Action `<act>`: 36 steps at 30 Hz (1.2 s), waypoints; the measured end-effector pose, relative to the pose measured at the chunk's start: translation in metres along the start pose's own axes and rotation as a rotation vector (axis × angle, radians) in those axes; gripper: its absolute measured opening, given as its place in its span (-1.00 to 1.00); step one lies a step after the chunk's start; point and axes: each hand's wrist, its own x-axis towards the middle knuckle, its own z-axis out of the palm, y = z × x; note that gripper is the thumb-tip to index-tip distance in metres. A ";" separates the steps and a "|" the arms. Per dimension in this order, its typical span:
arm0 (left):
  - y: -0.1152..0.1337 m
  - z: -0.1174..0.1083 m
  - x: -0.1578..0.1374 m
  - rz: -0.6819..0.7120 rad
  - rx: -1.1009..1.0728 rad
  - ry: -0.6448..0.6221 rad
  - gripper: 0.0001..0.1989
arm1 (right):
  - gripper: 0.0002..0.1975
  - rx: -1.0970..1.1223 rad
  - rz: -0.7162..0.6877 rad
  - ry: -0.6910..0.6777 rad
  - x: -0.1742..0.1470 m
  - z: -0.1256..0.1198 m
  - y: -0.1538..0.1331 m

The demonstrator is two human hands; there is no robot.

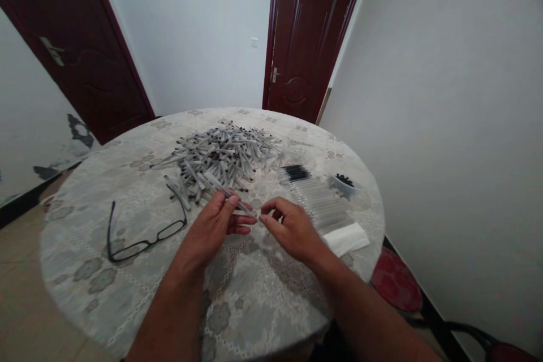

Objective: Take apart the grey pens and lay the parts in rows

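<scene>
My left hand (221, 218) is closed around a slim, translucent pen barrel (231, 194), which slants down to the right. The thumb presses on it from above while the other fingers lie beneath. Close to the barrel's lower end, my right hand (285, 222) has its thumb and forefinger pinched together. Whatever lies between those fingertips is too small to make out. Beyond my left hand spreads a big loose pile of similar pens (229, 150) with dark ends. To the right of my right hand, clear tubes (320, 201) lie side by side, several with black parts (296, 173).
A small bowl (348, 190) of black pieces stands at the right. A folded white tissue (347, 239) lies nearer me, and eyeglasses (147, 243) rest at the left. Clear plastic bags (297, 150) lie behind the tubes. The round table (91, 226) has a patterned cloth; a red stool (396, 280) is beside it.
</scene>
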 end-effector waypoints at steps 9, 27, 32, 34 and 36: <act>0.002 -0.001 -0.003 0.001 0.052 0.018 -0.65 | -0.85 -0.129 -0.160 -0.090 -0.007 0.012 0.000; 0.003 -0.017 0.007 0.106 -0.103 0.339 -0.67 | -0.58 0.138 0.358 0.156 0.058 -0.042 0.051; 0.003 -0.018 0.009 0.083 -0.095 0.352 -0.70 | -0.62 0.268 0.506 0.316 0.110 -0.019 0.078; 0.003 -0.018 0.009 0.068 -0.090 0.353 -0.72 | -0.66 0.294 0.540 0.329 0.119 -0.011 0.085; 0.004 -0.018 0.009 0.059 -0.080 0.352 -0.72 | -0.67 0.329 0.576 0.339 0.124 -0.006 0.090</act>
